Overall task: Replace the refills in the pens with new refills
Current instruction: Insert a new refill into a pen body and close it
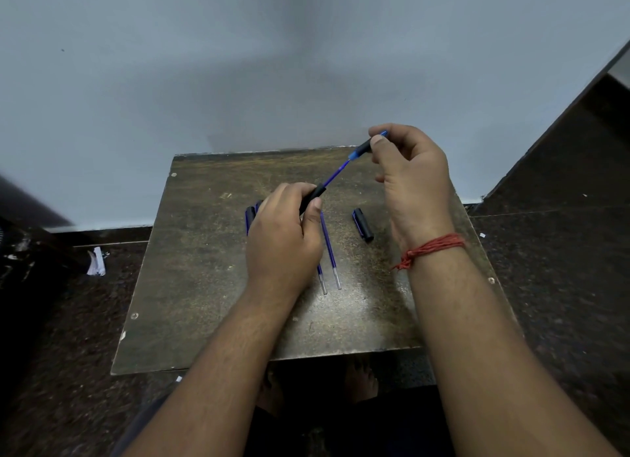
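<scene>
Right hand [409, 170] up high, thumb and forefinger pinched tight on the pen's front section [364, 147], a short black grip with a bright blue collar; its tip is buried behind the fingertips. Out of that collar runs a thin blue refill [335, 173], straight down into the black pen barrel [312, 196], and the left hand [284, 233] has that barrel wrapped in curled fingers, thumb laid along it, most of the tube hidden in the fist. Just beside the left thumb, two slim refills [329, 248] lie side by side on the tabletop [204, 252], blue with clear ends, one partly under the hand. Below the right hand's fingers, a black cap [363, 224] lies alone. Behind the left knuckles, dark pens [250, 214] peek out, hard to count. The wood is scuffed, mottled brown. A red thread band [431, 248] circles the right wrist.
</scene>
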`<state>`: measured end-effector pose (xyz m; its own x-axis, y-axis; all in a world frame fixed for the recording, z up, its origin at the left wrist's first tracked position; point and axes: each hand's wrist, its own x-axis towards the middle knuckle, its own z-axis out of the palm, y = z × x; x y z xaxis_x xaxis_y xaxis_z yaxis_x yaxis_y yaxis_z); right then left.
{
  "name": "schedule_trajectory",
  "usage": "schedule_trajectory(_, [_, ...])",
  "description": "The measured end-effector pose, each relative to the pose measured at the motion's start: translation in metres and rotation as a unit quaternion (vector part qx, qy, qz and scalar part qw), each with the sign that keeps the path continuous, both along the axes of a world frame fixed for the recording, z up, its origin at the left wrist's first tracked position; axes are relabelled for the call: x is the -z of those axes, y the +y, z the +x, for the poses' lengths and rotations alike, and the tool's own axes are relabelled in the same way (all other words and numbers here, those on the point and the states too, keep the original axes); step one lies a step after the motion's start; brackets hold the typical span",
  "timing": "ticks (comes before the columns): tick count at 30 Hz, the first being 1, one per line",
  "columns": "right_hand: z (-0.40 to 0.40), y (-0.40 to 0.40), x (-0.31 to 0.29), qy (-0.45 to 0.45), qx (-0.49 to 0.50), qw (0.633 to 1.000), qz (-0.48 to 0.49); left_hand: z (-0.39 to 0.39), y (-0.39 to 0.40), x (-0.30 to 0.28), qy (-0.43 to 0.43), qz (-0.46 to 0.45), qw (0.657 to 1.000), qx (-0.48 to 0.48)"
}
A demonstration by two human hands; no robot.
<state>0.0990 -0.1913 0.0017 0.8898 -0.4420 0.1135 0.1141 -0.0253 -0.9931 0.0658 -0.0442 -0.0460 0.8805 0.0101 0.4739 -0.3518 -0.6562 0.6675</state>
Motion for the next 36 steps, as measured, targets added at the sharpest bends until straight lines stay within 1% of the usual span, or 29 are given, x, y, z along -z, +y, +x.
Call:
schedule_trajectory(8, [-0.0013,0.0018,-0.0011,0.014,-0.025,0.999,-0.034,0.0008,0.0003,0.0000,0.002,-0.002,1.000,0.003])
schedule_trajectory(20, [-0.0025,-0.0009,-0.0016,0.025,-0.057,0.997,-0.043,0.0009,0.0005,-0.0004,0.006,-0.001,1.000,-0.003])
schedule_trajectory(24, [-0.0035,0.0006,-0.0002,0.028,-0.097,0.992,-0.070,0.0006,-0.0005,-0.0016,0.003,0.005,1.000,0.000])
schedule_trajectory(28, [-0.0038,0.0050,0.0015,0.026,-0.137,0.987,-0.077,0.0011,0.0000,-0.0021,-0.002,-0.009,1.000,0.001])
schedule_trajectory(36, [-0.0053,0.0048,0.0037,0.029,-0.175,0.981,-0.081,0.0006,-0.0001,-0.0025,-0.003,-0.012,1.000,-0.004])
